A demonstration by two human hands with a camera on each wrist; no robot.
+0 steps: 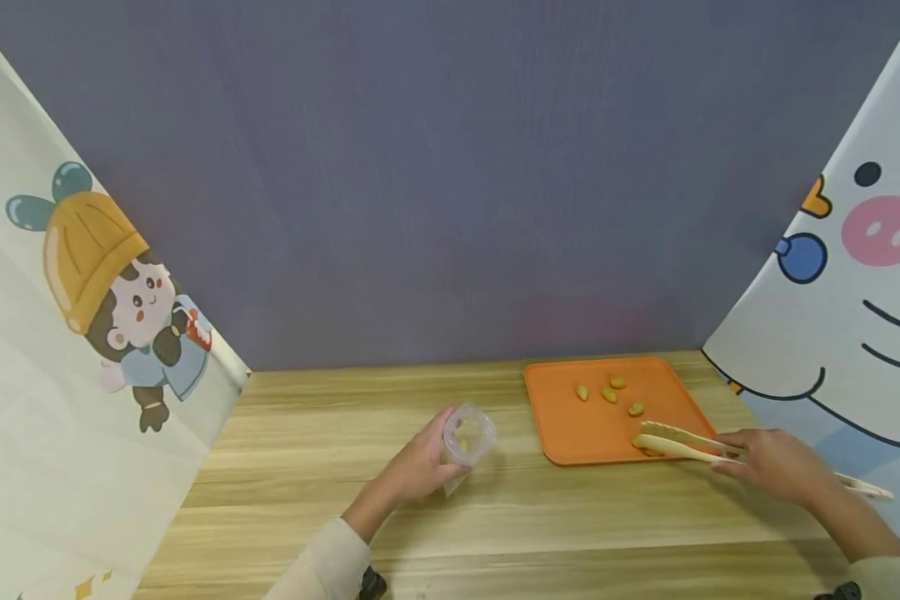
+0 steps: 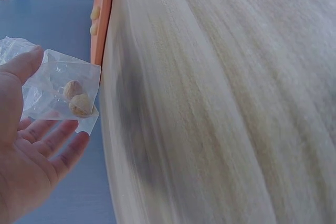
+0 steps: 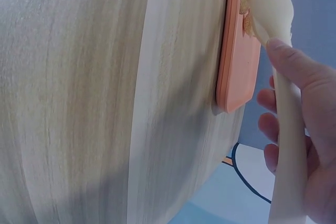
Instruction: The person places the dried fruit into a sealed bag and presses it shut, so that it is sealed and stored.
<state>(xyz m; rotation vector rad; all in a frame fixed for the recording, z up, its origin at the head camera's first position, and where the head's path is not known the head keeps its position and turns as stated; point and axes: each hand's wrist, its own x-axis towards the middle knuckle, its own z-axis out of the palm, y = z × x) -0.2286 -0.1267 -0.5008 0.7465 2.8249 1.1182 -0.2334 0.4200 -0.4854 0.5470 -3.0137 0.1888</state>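
Observation:
My left hand [image 1: 418, 465] holds a clear plastic bag [image 1: 482, 437] upright above the table, its mouth spread wide. Through the bag in the left wrist view, two brownish nuts [image 2: 80, 105], perhaps walnuts, lie at the bottom. My right hand [image 1: 783, 467] grips a pair of cream-coloured tongs [image 1: 682, 450], thumb on one arm and fingers wrapped round the other side. The tongs' tips are low over the front right of the orange tray [image 1: 577, 437], around another nut [image 3: 248, 25] that they partly hide. Several more nuts [image 1: 609, 394] lie scattered on the tray.
The tray stands at the back right of a wood-grain table [image 1: 300, 450]. Behind it rises a grey-blue wall panel [image 1: 420, 183]. White panels with cartoon prints, a child [image 1: 146, 304] on the left and a pig [image 1: 881, 229] on the right, flank the table.

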